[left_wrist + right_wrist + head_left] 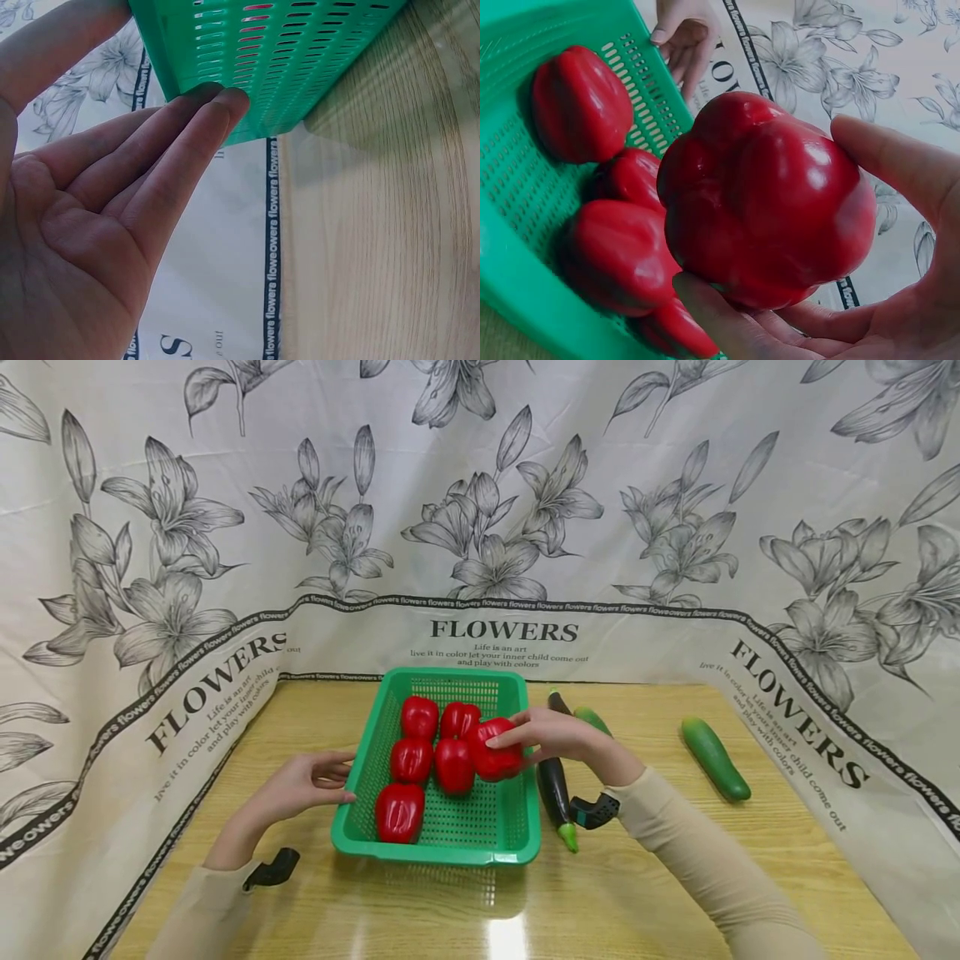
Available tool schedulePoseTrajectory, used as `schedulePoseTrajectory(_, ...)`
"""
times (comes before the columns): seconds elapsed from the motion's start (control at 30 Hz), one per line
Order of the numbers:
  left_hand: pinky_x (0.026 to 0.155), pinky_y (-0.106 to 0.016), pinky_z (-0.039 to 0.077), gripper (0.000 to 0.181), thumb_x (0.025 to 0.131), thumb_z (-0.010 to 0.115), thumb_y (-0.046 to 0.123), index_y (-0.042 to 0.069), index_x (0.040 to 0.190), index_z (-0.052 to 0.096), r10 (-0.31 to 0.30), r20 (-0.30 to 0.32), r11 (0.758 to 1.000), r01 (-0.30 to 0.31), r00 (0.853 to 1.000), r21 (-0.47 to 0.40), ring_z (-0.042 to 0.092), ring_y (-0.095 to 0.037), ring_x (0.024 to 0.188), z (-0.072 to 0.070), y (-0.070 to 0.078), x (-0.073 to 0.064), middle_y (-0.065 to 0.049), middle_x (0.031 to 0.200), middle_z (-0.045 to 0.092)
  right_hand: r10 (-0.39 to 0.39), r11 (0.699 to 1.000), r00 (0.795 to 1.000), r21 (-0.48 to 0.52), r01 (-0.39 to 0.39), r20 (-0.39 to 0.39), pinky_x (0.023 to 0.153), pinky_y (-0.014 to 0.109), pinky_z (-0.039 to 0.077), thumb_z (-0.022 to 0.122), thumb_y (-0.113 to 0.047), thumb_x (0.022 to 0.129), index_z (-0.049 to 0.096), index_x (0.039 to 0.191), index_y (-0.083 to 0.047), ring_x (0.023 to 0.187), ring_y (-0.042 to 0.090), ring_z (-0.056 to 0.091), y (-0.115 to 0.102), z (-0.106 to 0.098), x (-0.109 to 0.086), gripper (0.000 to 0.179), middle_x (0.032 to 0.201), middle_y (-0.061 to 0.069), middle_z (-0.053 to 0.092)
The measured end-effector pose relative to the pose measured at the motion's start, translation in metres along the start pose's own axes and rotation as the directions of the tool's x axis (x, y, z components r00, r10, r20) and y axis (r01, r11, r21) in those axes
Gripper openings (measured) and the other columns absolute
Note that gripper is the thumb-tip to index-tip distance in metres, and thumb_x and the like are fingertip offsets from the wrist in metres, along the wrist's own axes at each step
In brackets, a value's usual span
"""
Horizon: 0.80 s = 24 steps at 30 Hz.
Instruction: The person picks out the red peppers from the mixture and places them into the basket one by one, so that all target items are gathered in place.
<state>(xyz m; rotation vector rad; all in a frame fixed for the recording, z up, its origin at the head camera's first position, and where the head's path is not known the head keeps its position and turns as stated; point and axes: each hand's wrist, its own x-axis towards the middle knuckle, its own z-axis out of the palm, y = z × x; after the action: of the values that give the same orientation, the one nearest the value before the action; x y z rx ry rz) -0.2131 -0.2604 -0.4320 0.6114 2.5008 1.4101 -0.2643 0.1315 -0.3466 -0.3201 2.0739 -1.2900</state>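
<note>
A green plastic basket (pixel 465 852) with slotted walls stands on the table, with several red bell peppers (pixel 400 812) inside. My right hand (pixel 558 735) grips another red bell pepper (pixel 769 202) between thumb and fingers, over the basket's right side. In the right wrist view this pepper hides part of the basket behind it. My left hand (pixel 303 787) is at the basket's left side. Seen from the left wrist, its fingers (pixel 176 161) are fairly straight and touch the slotted outer wall, with the thumb up by the rim.
Right of the basket lies a dark eggplant (pixel 553 789), with a green vegetable (pixel 592 720) partly hidden behind the right hand. Farther right is a green zucchini-like vegetable (pixel 715 760). A flower-printed cloth (pixel 495 643) borders the wooden table (pixel 637 885) at the back and sides.
</note>
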Motion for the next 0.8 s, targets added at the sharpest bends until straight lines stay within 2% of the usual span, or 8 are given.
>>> schedulePoseTrajectory(0.17, 0.081, -0.025, 0.056, 0.068, 0.082, 0.075, 0.023, -0.002, 0.138, 0.046, 0.001, 0.001, 1.000, -0.001, 1.000, 0.006, 0.063, -0.032, 0.107, 0.000, 0.000, 0.000, -0.022, 0.122, 0.061, 0.010, 1.000, 1.000, 0.028, -0.011, 0.018, 0.092, 0.048, 0.053, 0.069, -0.029, 0.086, 0.056, 0.121, 0.004, 0.100, 0.023, 0.063, 0.001, 0.008, 0.011, 0.050, 0.113, 0.011, 0.064)
schedulePoseTrajectory(0.5, 0.081, -0.026, 0.057, 0.067, 0.082, 0.076, 0.020, 0.000, 0.139, 0.046, -0.001, -0.005, 1.000, 0.001, 1.000, -0.008, 0.063, -0.032, 0.107, 0.001, 0.000, 0.000, -0.021, 0.122, 0.062, 0.029, 0.998, 0.997, 0.058, -0.033, 0.072, 0.085, 0.042, 0.057, 0.069, -0.025, 0.085, 0.057, 0.118, 0.004, 0.102, 0.024, 0.064, 0.003, 0.027, 0.027, 0.045, 0.113, 0.010, 0.066)
schedulePoseTrajectory(0.67, 0.082, -0.026, 0.057, 0.067, 0.082, 0.075, 0.020, 0.000, 0.139, 0.046, 0.003, -0.004, 1.000, -0.003, 1.000, -0.007, 0.063, -0.033, 0.107, 0.001, 0.000, 0.000, -0.022, 0.122, 0.062, 0.034, 0.997, 0.995, 0.064, -0.040, 0.091, 0.089, 0.045, 0.054, 0.070, -0.025, 0.085, 0.061, 0.111, 0.004, 0.105, 0.027, 0.063, 0.007, 0.036, 0.036, 0.041, 0.109, 0.009, 0.067)
schedulePoseTrajectory(0.8, 0.081, -0.025, 0.057, 0.067, 0.082, 0.076, 0.020, 0.000, 0.139, 0.046, 0.006, -0.003, 1.000, -0.007, 1.000, -0.007, 0.063, -0.033, 0.107, 0.001, 0.000, 0.000, -0.021, 0.122, 0.062, 0.046, 0.996, 0.992, 0.076, -0.056, 0.120, 0.095, 0.050, 0.050, 0.069, -0.024, 0.085, 0.059, 0.114, 0.005, 0.104, 0.027, 0.064, 0.009, 0.042, 0.040, 0.042, 0.111, 0.011, 0.067)
